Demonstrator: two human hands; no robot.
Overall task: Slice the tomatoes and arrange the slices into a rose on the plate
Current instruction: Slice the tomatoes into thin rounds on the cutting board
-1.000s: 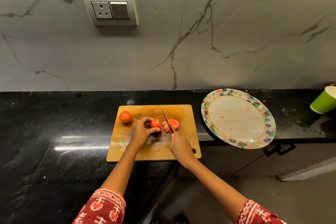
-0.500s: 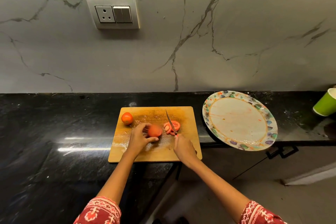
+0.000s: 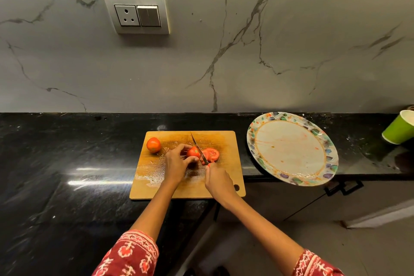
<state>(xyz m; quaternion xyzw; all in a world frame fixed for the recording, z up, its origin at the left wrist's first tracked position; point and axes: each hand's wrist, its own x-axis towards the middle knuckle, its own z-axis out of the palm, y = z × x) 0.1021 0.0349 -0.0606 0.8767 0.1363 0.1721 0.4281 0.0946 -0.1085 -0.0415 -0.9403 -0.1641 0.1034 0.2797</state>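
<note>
I see both forearms reaching forward over the rectangular wooden cutting board [image 3: 226,141], bare from patterned red sleeves. Left hand [image 3: 177,163] sits near the board's middle, fingers and thumb curled round a cut red tomato piece [image 3: 193,152]. Right hand [image 3: 218,180], toward the board's near right corner, grips the thin-bladed knife [image 3: 198,149], blade angled away against the piece's right face.

Wet-streaked wooden cutting board [image 3: 226,141], glossy black stone counter [image 3: 67,163], matt veined wall [image 3: 291,29], glossy plate [image 3: 253,141]
</note>
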